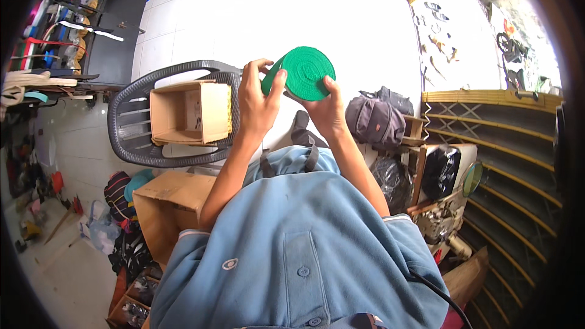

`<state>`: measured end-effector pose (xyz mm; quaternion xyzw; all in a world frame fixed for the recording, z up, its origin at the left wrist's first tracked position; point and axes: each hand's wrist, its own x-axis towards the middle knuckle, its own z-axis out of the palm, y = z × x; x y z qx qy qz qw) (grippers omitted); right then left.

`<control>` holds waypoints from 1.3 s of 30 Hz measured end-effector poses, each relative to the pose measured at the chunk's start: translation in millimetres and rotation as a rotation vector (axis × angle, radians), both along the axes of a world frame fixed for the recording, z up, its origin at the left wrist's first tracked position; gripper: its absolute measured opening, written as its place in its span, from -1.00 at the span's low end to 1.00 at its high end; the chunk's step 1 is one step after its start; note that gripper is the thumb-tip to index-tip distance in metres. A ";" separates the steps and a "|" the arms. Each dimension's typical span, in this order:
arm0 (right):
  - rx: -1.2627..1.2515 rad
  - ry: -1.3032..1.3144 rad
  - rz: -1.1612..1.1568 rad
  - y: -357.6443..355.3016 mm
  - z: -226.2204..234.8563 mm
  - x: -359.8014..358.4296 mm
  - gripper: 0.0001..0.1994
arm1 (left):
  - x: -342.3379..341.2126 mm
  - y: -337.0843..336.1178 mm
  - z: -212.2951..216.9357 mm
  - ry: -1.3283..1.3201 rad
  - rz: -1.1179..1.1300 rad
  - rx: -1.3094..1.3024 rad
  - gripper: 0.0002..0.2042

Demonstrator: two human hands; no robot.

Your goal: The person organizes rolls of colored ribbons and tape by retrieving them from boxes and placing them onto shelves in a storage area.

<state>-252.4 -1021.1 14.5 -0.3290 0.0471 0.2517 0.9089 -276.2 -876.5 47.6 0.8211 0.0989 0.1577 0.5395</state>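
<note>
Between my two hands is a thick roll of green webbing strap, its coiled flat side facing up toward me. My left hand grips the roll's left side, the thumb on its near edge and the fingers round the side. My right hand closes on the lower right edge, its thumb pressed over the coiled face; most of its fingers are hidden beneath the roll. To the left of my left hand, an open cardboard box lies on a dark plastic armchair.
A dark backpack stands right of my right arm. Another cardboard box is beside my left elbow. Coloured straps hang at a dark cabinet on the far left. A folding metal gate runs along the right.
</note>
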 end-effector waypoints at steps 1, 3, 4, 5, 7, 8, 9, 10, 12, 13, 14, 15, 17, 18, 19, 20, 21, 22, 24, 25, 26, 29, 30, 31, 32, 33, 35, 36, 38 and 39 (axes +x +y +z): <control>0.019 -0.023 -0.049 -0.6 -2.4 16.8 -0.33 | 12.1 0.1 -9.6 -0.054 0.008 0.121 -0.74; 0.058 -0.069 -0.103 -1.2 -1.0 46.0 -0.38 | 29.6 -6.2 -3.7 0.128 -0.011 -0.254 -0.76; 0.058 -0.061 -0.116 -0.5 -2.8 61.1 -0.38 | 39.8 -8.5 -1.9 0.218 -0.021 -0.442 -0.77; 0.057 -0.052 -0.126 1.5 -6.7 75.0 -0.38 | 51.6 -16.2 -4.6 0.135 -0.013 -0.666 -0.79; 0.082 -0.033 -0.143 7.6 -16.5 95.1 -0.38 | 68.0 -23.8 -0.8 0.129 0.058 -0.845 -0.77; 0.082 -0.022 -0.149 10.8 -18.1 105.7 -0.38 | 78.4 -26.0 0.7 0.118 0.090 -0.935 -0.76; 0.082 -0.012 -0.154 14.2 -18.6 114.8 -0.39 | 89.8 -27.4 -0.9 0.099 0.128 -0.967 -0.76; 0.083 -0.002 -0.160 18.5 -18.7 124.4 -0.39 | 101.0 -27.8 -4.2 0.091 0.127 -0.959 -0.72; 0.065 0.017 -0.107 26.4 -20.5 138.7 -0.39 | 119.0 -33.9 -9.8 0.064 0.148 -0.945 -0.68; 0.068 0.029 -0.056 30.4 -19.7 145.3 -0.39 | 129.1 -36.4 -11.9 0.049 0.167 -0.831 -0.70; 0.069 0.039 -0.007 34.8 -19.5 155.3 -0.39 | 138.6 -34.3 -17.3 0.028 0.196 -0.645 -0.73; 0.019 -0.025 0.008 40.3 -27.9 166.1 -0.38 | 150.2 -27.6 -33.1 -0.032 0.230 -0.459 -0.75; -0.023 -0.077 0.064 47.5 -34.2 188.3 -0.37 | 172.5 -9.7 -38.3 -0.044 0.260 -0.359 -0.78; -0.045 -0.101 0.091 51.1 -34.7 200.5 -0.36 | 182.8 0.9 -30.3 0.002 0.257 -0.445 -0.77; 0.029 -0.055 0.152 52.0 -34.0 214.8 -0.33 | 194.2 13.7 -33.5 0.019 0.257 -0.412 -0.80; 0.067 -0.044 0.214 54.5 -25.3 228.1 -0.31 | 203.6 26.5 -27.6 0.043 0.246 -0.408 -0.81; 0.067 0.009 0.264 55.9 -25.4 241.5 -0.30 | 215.1 41.4 -31.3 -0.041 0.212 -0.269 -0.80; 0.067 0.062 0.314 59.7 -25.6 255.1 -0.29 | 226.4 55.5 -34.8 -0.123 0.178 -0.130 -0.80; -0.030 0.031 0.361 77.8 -16.9 284.7 -0.30 | 251.1 81.4 -26.9 -0.092 0.111 -0.077 -0.79; -0.078 0.016 0.384 88.6 -12.6 298.2 -0.31 | 263.3 93.5 -21.6 -0.077 0.077 -0.051 -0.79; -0.088 -0.004 0.335 100.7 -10.2 310.1 -0.32 | 274.1 102.7 -15.8 -0.015 0.096 -0.107 -0.78; -0.077 -0.031 0.153 142.8 -9.5 339.2 -0.41 | 296.2 124.4 -18.6 0.054 0.143 -0.273 -0.76; -0.090 -0.041 0.110 155.5 -11.5 348.6 -0.42 | 299.0 130.3 -28.6 0.038 0.132 -0.338 -0.79; -0.102 -0.052 0.068 168.1 -13.3 359.9 -0.44 | 306.4 134.9 -40.5 -0.025 0.141 -0.347 -0.81; -0.108 -0.060 0.024 179.7 -16.1 369.7 -0.46 | 314.8 139.1 -43.0 -0.085 0.148 -0.349 -0.82; -0.125 -0.004 0.010 188.5 -23.5 377.8 -0.49 | 320.4 141.0 -38.5 -0.041 0.160 -0.413 -0.83; -0.065 0.069 0.096 204.7 -31.1 385.0 -0.47 | 329.7 151.0 -44.3 -0.052 0.181 -0.519 -0.82; -0.035 0.102 0.141 213.0 -30.9 389.6 -0.46 | 336.8 158.6 -44.5 -0.082 0.218 -0.524 -0.81; -0.072 0.051 0.210 230.4 -29.8 399.5 -0.39 | 348.8 183.5 -45.4 -0.118 0.248 -0.418 -0.76; -0.044 0.056 0.272 237.3 -29.6 403.6 -0.39 | 353.5 194.5 -46.9 -0.133 0.266 -0.366 -0.73</control>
